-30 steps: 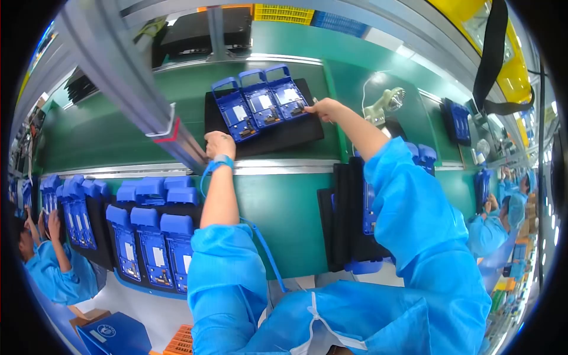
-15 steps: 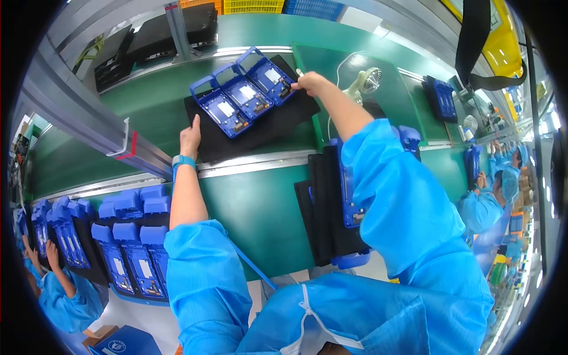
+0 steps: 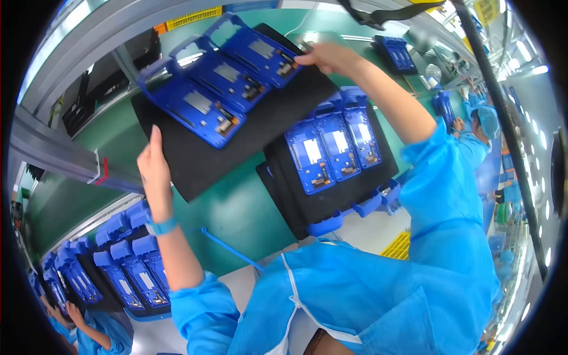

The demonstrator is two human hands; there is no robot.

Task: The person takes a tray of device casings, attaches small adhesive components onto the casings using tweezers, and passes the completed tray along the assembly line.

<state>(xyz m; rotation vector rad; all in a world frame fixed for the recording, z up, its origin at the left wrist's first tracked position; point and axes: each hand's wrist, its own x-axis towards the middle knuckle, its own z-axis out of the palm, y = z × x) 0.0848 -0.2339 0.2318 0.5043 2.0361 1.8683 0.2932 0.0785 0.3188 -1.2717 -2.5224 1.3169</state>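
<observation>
A black foam-like mat (image 3: 198,165) is held up at a tilt between both my hands. Three blue plastic housings (image 3: 198,106) lie side by side on it, with their flip-up frames at the far side and small circuit parts inside. My left hand (image 3: 155,168) grips the mat's left edge, thumb upright and fingers hidden under it. At the far right corner, my right hand (image 3: 331,58) closes on the mat beside the rightmost housing. A small grey item by its fingertips is too blurred to name.
Another three blue housings (image 3: 337,145) rest on stacked black mats (image 3: 290,201) to the right. More housings (image 3: 139,269) stand at the lower left, near a co-worker's hands (image 3: 74,313). A metal post (image 3: 65,154) rises on the left. Another person (image 3: 482,127) works at far right.
The mat with its three housings has lifted off the bench and come closer to me, both hands moving with it. My view has turned, showing more of the right-hand stack.
</observation>
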